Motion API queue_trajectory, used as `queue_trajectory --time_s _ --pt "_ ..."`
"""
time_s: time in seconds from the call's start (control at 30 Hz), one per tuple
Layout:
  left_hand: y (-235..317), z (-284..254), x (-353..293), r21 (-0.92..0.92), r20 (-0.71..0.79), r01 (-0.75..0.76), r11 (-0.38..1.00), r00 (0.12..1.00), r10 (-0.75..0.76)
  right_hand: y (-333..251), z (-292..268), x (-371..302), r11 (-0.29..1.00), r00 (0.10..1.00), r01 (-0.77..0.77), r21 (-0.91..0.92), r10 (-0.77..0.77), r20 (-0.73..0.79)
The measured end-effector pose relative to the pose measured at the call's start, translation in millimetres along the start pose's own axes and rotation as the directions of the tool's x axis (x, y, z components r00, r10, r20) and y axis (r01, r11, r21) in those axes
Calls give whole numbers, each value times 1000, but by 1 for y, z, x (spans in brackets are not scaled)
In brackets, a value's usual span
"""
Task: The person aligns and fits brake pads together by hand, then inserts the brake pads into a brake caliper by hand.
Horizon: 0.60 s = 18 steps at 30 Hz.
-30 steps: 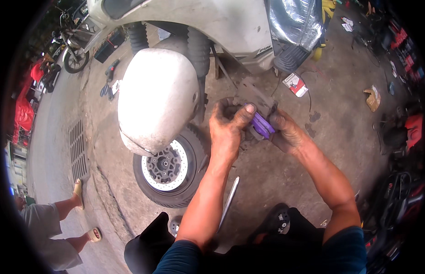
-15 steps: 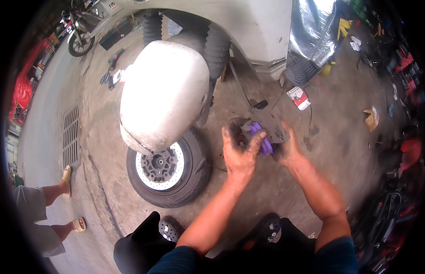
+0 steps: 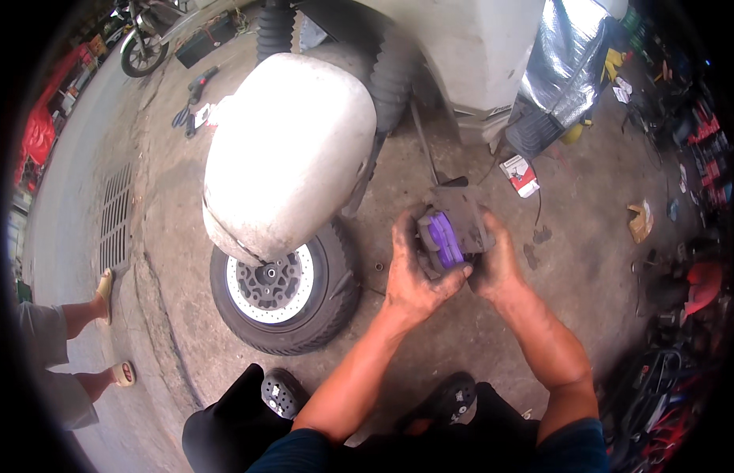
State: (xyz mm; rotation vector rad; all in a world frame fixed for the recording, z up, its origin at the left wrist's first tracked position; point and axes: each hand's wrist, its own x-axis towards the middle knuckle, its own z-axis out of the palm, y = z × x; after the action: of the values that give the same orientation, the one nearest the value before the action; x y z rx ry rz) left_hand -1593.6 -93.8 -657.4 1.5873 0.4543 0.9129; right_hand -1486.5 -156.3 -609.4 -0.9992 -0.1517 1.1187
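Note:
Between my two dirt-blackened hands is a dark grey brake caliper. Two purple brake pads show side by side in its opening. My left hand grips the near left side, its thumb lying just below the pads. On the caliper's right side, my right hand is wrapped around the edge, with most of its fingers hidden underneath. Left of my hands, a wheel with a drilled brake disc rests on the ground, partly beneath a white front fender.
A white scooter body and black fork gaiters rise ahead. A red-and-white box lies beyond my right hand. A cordless drill is at the far left, near a drain grate. Another person's legs stand at left.
My left thumb has slid down off the purple pads, so more of them shows. The caliper has turned slightly in my hands. The whole view has shifted a little.

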Motion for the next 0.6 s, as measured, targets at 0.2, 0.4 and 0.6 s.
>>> queue_trajectory --time_s 0.2,0.4,0.6 --pt "16 -3 -2 44 -15 83 996 996 -82 3 3 -2 1000 1000 17 -15 -17 4" --pt "12 -1 1 -306 26 167 937 986 -167 2 4 -3 999 999 43 11 -43 -15" --pt "0 -6 0 -279 70 225 934 974 -214 4 5 1 998 996 54 -18 -55 -74"
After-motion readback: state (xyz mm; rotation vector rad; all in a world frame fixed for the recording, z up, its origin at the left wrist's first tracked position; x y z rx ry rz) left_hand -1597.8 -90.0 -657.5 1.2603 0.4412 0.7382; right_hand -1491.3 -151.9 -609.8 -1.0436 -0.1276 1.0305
